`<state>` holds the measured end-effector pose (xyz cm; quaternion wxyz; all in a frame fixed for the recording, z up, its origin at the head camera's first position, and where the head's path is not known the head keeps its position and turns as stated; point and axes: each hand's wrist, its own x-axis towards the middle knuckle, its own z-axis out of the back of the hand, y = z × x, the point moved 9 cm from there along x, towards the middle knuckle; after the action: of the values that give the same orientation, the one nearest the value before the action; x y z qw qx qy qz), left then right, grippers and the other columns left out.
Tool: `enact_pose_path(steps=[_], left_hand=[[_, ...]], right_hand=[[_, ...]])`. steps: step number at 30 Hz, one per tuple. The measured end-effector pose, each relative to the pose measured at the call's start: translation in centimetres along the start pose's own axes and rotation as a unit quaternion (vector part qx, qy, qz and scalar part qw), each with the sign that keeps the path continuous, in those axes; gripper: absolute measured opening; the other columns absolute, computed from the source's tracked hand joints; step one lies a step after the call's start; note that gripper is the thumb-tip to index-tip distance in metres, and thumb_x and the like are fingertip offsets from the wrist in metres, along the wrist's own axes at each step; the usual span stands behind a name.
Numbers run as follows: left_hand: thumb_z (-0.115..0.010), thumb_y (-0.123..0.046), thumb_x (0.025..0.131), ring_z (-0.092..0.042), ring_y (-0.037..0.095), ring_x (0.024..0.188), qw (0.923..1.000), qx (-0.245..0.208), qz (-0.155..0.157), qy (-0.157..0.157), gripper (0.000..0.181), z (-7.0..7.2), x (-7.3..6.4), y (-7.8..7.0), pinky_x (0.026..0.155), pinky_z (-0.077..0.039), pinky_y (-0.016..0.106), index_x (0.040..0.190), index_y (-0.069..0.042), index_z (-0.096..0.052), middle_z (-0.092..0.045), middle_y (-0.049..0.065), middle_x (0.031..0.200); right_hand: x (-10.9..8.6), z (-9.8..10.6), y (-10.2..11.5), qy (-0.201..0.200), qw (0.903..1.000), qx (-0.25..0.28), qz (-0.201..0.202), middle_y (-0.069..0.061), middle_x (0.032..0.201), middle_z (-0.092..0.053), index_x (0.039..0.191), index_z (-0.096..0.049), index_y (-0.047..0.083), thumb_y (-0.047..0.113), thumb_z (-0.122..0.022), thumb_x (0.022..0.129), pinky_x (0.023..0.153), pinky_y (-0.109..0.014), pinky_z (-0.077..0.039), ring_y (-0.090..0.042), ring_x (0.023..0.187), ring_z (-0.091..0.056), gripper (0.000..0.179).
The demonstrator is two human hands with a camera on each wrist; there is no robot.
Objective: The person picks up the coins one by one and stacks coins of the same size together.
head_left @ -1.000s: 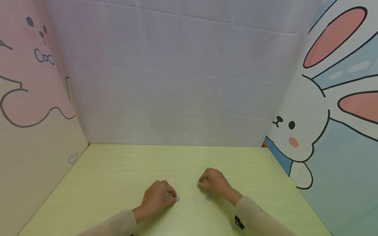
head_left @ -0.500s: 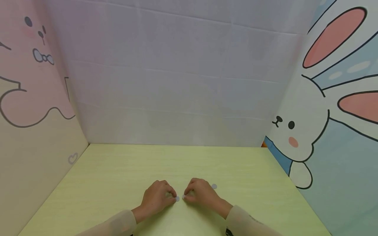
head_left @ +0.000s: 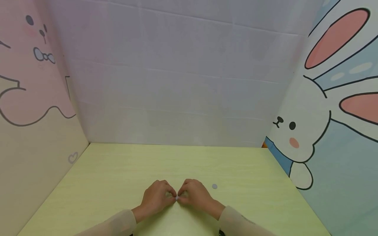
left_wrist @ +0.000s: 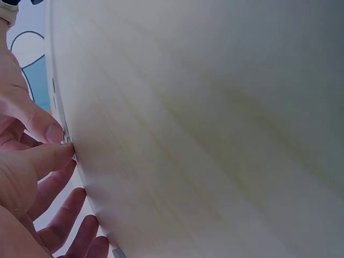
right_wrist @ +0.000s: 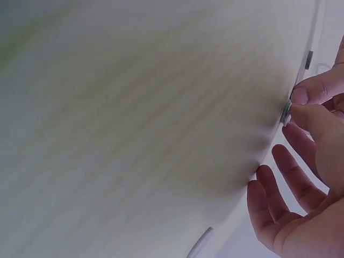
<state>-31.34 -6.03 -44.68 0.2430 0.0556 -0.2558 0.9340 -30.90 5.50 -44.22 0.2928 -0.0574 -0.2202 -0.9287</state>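
My left hand (head_left: 157, 196) and right hand (head_left: 195, 195) meet fingertip to fingertip low over the middle of the table. Between them shows a small grey coin-like disc (head_left: 177, 198), mostly covered by the fingers. Thumb and forefinger of each hand are pinched at it. From the right wrist view, the pinched disc (right_wrist: 286, 113) looks thick-edged, perhaps two together; I cannot tell for sure. The other fingers of both hands are spread loosely. A similar loose grey disc (head_left: 214, 186) lies flat to the right of my right hand.
The pale yellow-green table (head_left: 133, 164) stands against a white back sheet (head_left: 177, 82). Rabbit-printed cloth (head_left: 307, 131) hangs at the right, a pink printed sheet (head_left: 35, 82) at the left. Another disc (right_wrist: 308, 60) shows beyond the hands in the right wrist view.
My right hand has moved left and slightly nearer, carrying its coin-like disc to the one at my left fingertips. The loose disc on the right has come into view. My left hand stays put.
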Motion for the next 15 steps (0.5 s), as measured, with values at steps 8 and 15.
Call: enact_pose_path(steps=[8,15], left_hand=[[-0.084,-0.031,0.075,-0.056,0.012,0.084,1.0000,-0.002,-0.002,0.002,0.008,0.08,-0.03,-0.06,0.061,-0.048,0.031,0.075,-0.033,-0.077,-0.064,-0.016,0.086],[-0.084,-0.031,0.076,-0.055,0.011,0.083,1.0000,-0.006,-0.005,0.003,0.007,0.02,-0.04,0.00,0.060,-0.047,0.029,0.077,-0.031,-0.077,-0.064,-0.015,0.087]], right_hand=[[0.01,-0.28,-0.05,0.003,0.9999,0.001,-0.010,0.013,0.086,-0.067,0.086,-0.079,0.021,0.031,-0.079,0.082,0.076,-0.023,-0.048,-0.002,0.081,-0.058,0.010],[-0.06,-0.11,-0.27,0.009,0.9997,0.019,-0.013,0.011,0.086,-0.068,0.088,-0.080,0.020,0.029,-0.080,0.082,0.076,-0.023,-0.048,-0.005,0.082,-0.060,0.011]])
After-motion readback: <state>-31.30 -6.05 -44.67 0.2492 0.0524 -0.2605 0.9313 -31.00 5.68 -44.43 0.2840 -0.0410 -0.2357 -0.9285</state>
